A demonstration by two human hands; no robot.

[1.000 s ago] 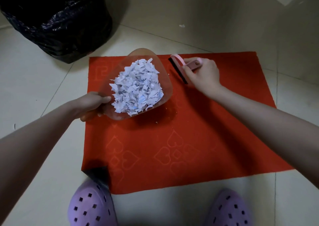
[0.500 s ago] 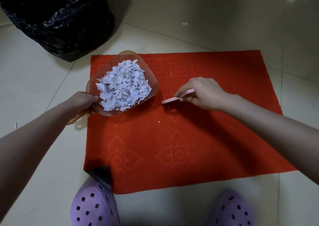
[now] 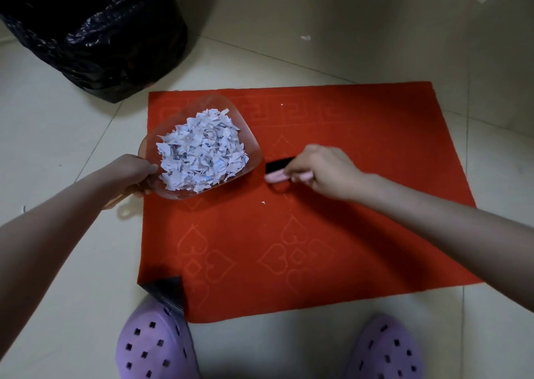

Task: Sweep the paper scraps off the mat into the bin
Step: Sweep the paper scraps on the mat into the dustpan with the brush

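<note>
A red mat point(image 3: 361, 222) lies on the tiled floor. My left hand point(image 3: 130, 173) grips the handle of a translucent pink dustpan point(image 3: 245, 135) held over the mat's far left corner, heaped with white paper scraps point(image 3: 202, 156). My right hand point(image 3: 323, 170) holds a small pink brush point(image 3: 276, 173) with black bristles, just right of the dustpan's lip and low over the mat. A tiny scrap point(image 3: 263, 202) lies on the mat below the brush, another point(image 3: 282, 104) near the far edge. The bin point(image 3: 95, 31), lined with a black bag, stands at the far left beyond the mat.
My two feet in purple clogs point(image 3: 156, 344) point(image 3: 384, 349) stand at the mat's near edge. The mat's near left corner point(image 3: 167, 289) is folded over, showing its black underside. A stray scrap point(image 3: 305, 37) lies on the floor beyond the mat.
My right hand brought the brush from the mat's far edge down toward the middle, beside the dustpan. The dustpan shifted slightly left and stays level with its heap.
</note>
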